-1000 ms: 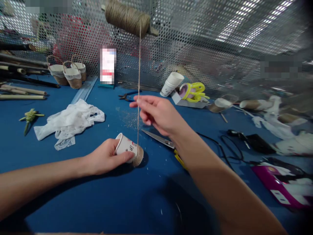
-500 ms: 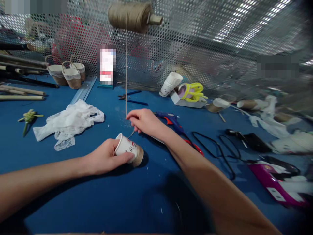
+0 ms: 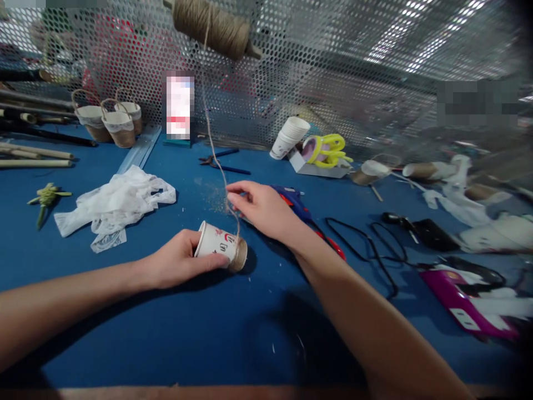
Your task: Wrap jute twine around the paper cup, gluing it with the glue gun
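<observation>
My left hand (image 3: pixel 183 260) grips a white printed paper cup (image 3: pixel 214 241) lying on its side, thumb along its outside and fingers inside the mouth. Brown twine is wound around the cup's base end. From there a loose strand of twine (image 3: pixel 214 150) curves up past my right hand (image 3: pixel 258 208) to the big twine spool (image 3: pixel 212 28) hanging at the mesh. The fingertips of my right hand are pinched on that strand, just above the cup. Behind the right hand a blue and red glue gun (image 3: pixel 291 199) is partly covered.
White lace (image 3: pixel 120 203) lies crumpled at left, with finished twine-covered cups (image 3: pixel 119 130) behind it. Blue-handled pliers (image 3: pixel 225 160), stacked paper cups (image 3: pixel 290 136), yellow-handled scissors (image 3: pixel 331 150), a black cable (image 3: pixel 362 239) and a purple power strip (image 3: pixel 464 311) lie around the blue table.
The spool has tilted and its strand, taut and straight before, now hangs slack in a curve. My right hand has shifted slightly right. The cup is turned a little in my left hand.
</observation>
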Demonstrator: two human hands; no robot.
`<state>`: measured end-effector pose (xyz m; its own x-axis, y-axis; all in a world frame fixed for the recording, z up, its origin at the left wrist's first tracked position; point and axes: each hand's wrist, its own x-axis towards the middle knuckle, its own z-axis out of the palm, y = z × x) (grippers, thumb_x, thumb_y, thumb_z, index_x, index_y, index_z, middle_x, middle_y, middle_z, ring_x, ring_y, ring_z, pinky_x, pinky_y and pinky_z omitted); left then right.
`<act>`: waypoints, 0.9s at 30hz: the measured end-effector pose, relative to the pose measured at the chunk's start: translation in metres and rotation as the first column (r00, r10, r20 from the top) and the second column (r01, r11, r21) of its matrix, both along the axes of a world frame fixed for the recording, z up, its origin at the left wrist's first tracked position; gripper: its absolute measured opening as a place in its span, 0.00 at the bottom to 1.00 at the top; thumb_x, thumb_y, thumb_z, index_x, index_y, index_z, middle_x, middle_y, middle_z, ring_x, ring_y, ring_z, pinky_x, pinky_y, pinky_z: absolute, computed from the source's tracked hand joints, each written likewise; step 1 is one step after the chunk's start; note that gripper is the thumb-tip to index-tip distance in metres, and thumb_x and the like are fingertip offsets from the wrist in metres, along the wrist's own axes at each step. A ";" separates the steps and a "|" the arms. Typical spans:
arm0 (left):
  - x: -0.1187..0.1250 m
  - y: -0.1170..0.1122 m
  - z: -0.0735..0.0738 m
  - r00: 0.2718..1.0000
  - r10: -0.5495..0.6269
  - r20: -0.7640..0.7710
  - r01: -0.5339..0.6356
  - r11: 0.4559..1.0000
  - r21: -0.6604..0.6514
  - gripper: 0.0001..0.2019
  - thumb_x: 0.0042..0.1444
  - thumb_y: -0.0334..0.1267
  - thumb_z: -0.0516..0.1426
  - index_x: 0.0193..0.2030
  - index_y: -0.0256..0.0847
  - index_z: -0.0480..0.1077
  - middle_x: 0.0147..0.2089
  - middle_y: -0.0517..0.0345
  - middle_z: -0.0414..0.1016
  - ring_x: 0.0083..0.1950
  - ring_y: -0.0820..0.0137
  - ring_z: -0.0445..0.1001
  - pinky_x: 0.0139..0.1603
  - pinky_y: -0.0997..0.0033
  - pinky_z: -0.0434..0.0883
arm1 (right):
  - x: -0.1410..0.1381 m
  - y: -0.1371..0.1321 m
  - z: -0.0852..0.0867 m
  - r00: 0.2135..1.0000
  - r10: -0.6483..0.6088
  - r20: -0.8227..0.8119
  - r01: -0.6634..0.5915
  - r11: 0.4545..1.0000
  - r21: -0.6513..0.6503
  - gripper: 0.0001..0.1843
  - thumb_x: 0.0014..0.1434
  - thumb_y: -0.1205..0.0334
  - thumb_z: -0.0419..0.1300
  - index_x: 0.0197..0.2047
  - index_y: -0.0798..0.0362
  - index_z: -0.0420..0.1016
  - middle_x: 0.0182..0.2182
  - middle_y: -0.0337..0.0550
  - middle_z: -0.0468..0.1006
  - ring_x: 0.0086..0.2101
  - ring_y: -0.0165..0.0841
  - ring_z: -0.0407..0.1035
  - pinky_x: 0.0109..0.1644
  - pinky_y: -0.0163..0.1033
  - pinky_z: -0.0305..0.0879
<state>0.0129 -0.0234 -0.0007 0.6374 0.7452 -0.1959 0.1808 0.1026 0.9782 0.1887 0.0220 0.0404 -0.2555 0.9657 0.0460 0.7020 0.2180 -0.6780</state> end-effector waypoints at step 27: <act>0.004 0.001 -0.001 1.000 0.007 0.007 -0.007 1.000 -0.021 0.18 0.57 0.47 0.49 0.31 0.34 0.71 0.26 0.60 0.69 0.27 0.75 0.63 0.30 0.76 0.59 | 0.006 -0.054 -0.018 0.932 0.198 -0.303 -0.207 0.978 0.003 0.10 0.57 0.66 0.53 0.38 0.52 0.75 0.40 0.44 0.75 0.43 0.30 0.68 0.51 0.41 0.62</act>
